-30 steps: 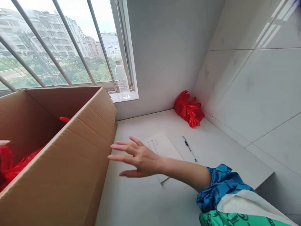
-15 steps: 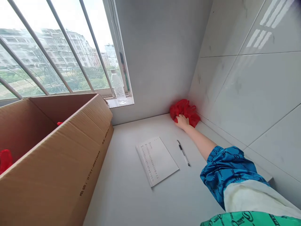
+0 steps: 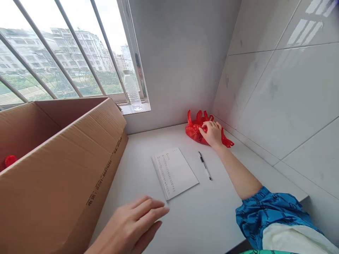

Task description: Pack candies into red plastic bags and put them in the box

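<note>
My right hand is on top of a red plastic bag at the far right of the white tabletop, by the wall corner. Its fingers and thumb curl over the crumpled plastic, and red shows between them. Several loops of the bag stand up behind the hand, and one end trails out to the right. My left hand hovers at the lower middle, nearer to me than the notebook. Slightly blurred, its fingers stretch out to the right with nothing in them.
A notebook with writing lies mid-table, with a pen to its right. At left stands an open cardboard box with a red thing inside. A water bottle stands on the sill of the barred window. Tiled wall bounds the right.
My left hand has come into view at the bottom. The red bag is lower and more spread out, with loops raised. My right hand stays at it, turned more from above.
</note>
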`<control>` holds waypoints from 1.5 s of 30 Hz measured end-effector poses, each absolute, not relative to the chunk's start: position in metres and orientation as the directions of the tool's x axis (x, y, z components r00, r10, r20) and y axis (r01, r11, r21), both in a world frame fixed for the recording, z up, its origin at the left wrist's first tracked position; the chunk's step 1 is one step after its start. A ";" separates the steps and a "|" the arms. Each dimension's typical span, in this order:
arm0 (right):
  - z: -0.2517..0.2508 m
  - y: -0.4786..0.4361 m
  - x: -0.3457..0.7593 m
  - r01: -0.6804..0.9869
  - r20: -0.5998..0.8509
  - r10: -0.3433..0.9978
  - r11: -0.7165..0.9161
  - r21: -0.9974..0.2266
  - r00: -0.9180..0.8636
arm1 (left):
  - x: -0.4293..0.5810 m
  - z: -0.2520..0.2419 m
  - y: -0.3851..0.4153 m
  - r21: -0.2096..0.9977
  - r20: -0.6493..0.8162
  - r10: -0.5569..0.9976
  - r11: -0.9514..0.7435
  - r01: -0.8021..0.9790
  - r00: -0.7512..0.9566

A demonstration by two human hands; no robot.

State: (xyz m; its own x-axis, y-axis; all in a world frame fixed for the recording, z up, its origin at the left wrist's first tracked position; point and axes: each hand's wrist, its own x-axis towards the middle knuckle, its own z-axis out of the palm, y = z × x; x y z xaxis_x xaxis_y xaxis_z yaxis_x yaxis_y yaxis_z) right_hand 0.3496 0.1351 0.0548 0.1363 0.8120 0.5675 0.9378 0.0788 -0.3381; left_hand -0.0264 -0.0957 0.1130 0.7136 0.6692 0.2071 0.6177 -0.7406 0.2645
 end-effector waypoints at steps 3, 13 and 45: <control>0.053 0.138 0.332 0.931 0.533 0.840 0.109 -0.350 0.102 | 0.006 0.079 -0.077 0.192 0.139 0.633 -0.771 0.607 0.761; 0.072 0.107 0.301 0.774 0.577 0.804 0.454 -0.442 -0.142 | -0.002 0.077 -0.026 0.616 0.269 0.890 -0.452 0.645 0.368; 0.096 0.031 0.243 0.587 0.409 0.772 0.636 -0.501 -0.487 | 0.018 0.090 0.015 0.343 0.478 0.784 -0.582 0.738 0.396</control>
State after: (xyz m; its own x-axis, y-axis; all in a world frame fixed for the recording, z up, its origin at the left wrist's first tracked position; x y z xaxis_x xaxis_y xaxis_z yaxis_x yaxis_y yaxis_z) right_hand 0.2435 0.0310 0.0964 -0.4868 0.7719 0.4088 0.5873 0.6357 -0.5010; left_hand 0.0177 0.0146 0.0896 0.3959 0.7841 0.4779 0.7375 -0.5816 0.3433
